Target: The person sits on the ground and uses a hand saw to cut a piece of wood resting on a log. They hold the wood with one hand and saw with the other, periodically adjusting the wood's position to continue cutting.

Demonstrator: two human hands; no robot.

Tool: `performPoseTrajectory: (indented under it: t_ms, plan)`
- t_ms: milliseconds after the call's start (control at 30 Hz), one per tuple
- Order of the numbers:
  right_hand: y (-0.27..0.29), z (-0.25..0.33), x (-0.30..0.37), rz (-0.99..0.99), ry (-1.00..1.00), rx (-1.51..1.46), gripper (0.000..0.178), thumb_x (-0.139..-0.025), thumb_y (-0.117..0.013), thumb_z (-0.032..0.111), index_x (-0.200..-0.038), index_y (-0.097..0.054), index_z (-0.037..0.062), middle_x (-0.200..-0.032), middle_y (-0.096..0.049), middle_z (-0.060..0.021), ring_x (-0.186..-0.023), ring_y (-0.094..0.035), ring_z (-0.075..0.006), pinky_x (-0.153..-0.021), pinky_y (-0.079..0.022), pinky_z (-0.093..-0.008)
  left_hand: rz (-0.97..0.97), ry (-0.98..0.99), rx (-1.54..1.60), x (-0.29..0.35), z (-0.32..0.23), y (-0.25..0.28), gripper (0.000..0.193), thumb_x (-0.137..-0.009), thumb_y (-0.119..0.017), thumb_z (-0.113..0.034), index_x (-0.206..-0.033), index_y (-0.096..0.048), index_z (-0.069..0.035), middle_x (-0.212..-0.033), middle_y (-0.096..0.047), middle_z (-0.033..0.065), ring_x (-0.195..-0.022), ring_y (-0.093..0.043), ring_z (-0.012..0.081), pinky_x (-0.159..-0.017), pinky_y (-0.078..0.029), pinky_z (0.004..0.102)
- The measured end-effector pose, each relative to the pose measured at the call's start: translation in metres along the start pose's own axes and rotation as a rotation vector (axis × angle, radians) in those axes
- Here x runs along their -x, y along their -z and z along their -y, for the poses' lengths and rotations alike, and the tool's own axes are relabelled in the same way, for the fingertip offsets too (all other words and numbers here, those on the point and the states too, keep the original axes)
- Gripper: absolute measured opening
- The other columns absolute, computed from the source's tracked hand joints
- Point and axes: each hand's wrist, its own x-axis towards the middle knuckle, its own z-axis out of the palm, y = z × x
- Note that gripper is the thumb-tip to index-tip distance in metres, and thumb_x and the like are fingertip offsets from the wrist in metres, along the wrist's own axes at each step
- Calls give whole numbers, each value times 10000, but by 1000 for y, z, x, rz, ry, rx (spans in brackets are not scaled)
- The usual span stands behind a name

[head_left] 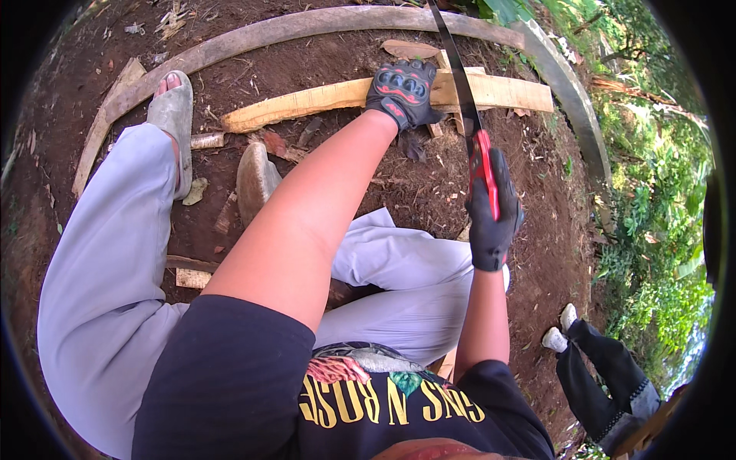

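Observation:
My left hand (402, 90), in a black glove with red trim, is closed over a pale wooden plank (307, 106) lying low above the soil. Gripped in my gloved right hand (493, 211) is a pruning saw with a red-and-black handle (485, 172). Its long dark blade (458, 73) points away from me and crosses the plank to the right of my left hand. Whether the teeth touch the wood, I cannot tell. A small wooden crosspiece (435, 129) shows beneath the plank near the blade.
A weathered board (268, 34) lies beyond the plank, with a grey edging board (571, 100) at the right. My sandalled foot (172, 115) rests at left. Another person's legs (594, 356) stand at lower right, beside green plants (652, 207).

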Motion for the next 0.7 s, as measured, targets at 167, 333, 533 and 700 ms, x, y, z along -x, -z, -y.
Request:
performPoseTrajectory:
  t_ms: [167, 333, 533, 700]
  plan:
    - [-42, 22, -101, 41, -15, -154, 492, -1025, -749, 150, -1515, -705, 146, -1421, -759, -192, -1351, -725, -302, -1093, -575, -422, 41, -13, 15, -4, -6, 4, 888, -771, -858, -698, -1390, -689, -85, -1350, -728, 190, -1218, -739, 354, -1035, -595, 514]
    - [-57, -30, -81, -171, 489, 83, 514, -1049, -708, 135, -1562, -677, 141, -1351, -782, -125, -897, -752, -135, -828, -609, -332, 42, -5, -12, -2, -7, 6, 901, -775, -857, -696, -1418, -670, -94, -1383, -718, 187, -1230, -738, 344, -1041, -595, 510]
    - [9, -32, 42, -74, -96, -153, 591, -1010, -721, 141, -1587, -631, 51, -1475, -728, -129, -1065, -763, -212, -887, -618, -363, 49, 11, -31, -2, -6, 8, 898, -775, -852, -704, -1416, -669, -102, -1346, -724, 154, -1218, -742, 331, -1038, -593, 504]
    - [11, -50, 47, -70, -28, -113, 593, -1018, -725, 152, -1597, -628, 69, -1312, -772, -91, -774, -666, -90, -665, -567, -281, 37, 1, -46, -1, -4, 8, 896, -781, -850, -704, -1413, -668, -96, -1339, -718, 146, -1205, -745, 327, -1030, -593, 502]
